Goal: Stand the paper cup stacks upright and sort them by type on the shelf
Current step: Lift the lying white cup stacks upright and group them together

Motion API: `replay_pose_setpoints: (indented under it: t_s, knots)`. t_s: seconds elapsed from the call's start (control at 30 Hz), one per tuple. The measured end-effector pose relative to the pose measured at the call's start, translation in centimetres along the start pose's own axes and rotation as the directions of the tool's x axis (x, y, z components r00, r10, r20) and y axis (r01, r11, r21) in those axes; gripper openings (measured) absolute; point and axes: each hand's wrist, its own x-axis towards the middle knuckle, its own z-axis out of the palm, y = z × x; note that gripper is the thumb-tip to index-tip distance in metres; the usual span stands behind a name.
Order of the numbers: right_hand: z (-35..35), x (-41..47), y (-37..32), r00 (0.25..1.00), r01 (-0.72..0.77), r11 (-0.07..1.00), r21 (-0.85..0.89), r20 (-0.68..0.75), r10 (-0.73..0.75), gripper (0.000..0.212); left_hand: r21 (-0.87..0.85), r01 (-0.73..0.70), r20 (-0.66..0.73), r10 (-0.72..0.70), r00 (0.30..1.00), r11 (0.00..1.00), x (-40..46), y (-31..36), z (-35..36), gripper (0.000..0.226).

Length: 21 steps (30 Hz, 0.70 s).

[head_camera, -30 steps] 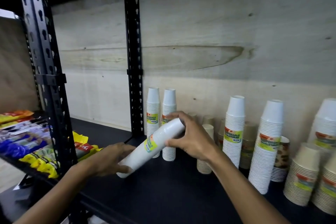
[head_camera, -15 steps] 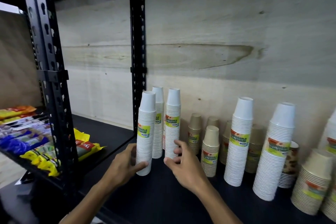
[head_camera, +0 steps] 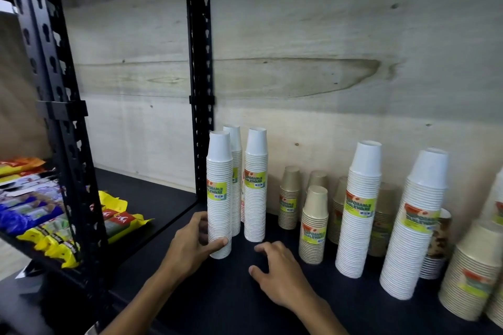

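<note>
A slim white cup stack (head_camera: 219,193) stands upright on the dark shelf (head_camera: 217,294), beside two matching white stacks (head_camera: 255,185) behind it. My left hand (head_camera: 192,246) grips the base of the front stack, thumb across it. My right hand (head_camera: 280,272) hovers just above the shelf in front of the stacks, fingers loosely curled, holding nothing. To the right stand short kraft stacks (head_camera: 313,226), taller wide white stacks (head_camera: 359,209) and a bigger white stack (head_camera: 416,223).
A black perforated post (head_camera: 200,76) rises just behind the slim stacks. Snack packets (head_camera: 119,221) lie on the left shelf bay behind another post (head_camera: 62,117). Wide kraft cup stacks (head_camera: 468,272) crowd the far right. A plywood back wall closes the shelf.
The white stack went from tilted in both hands to upright on the shelf. My right hand let go and drew back toward me; my left hand stayed at the stack's base.
</note>
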Motion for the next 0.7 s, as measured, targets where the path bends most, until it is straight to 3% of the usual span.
replay_pose_setpoints:
  t_s: [0.3, 0.43, 0.7]
  knots:
    - [0.1, 0.5, 0.5, 0.999, -0.031, 0.999, 0.027, -0.023, 0.032, 0.047, -0.013, 0.000, -0.014, -0.001, 1.000, 1.000, -0.3, -0.2, 0.6, 0.059]
    - [-0.2, 1.4, -0.2, 0.990, -0.072, 0.991, 0.115, -0.115, 0.085, 0.050, -0.024, -0.010, 0.012, 0.011, 1.000, 1.000, -0.3, -0.2, 0.7, 0.061]
    - [-0.6, 5.2, -1.6, 0.957, -0.091, 0.966, 0.240, -0.248, 0.152, 0.082, -0.027, -0.016, 0.050, 0.017, 0.999, 1.000, 0.1, -0.9, 0.3, 0.065]
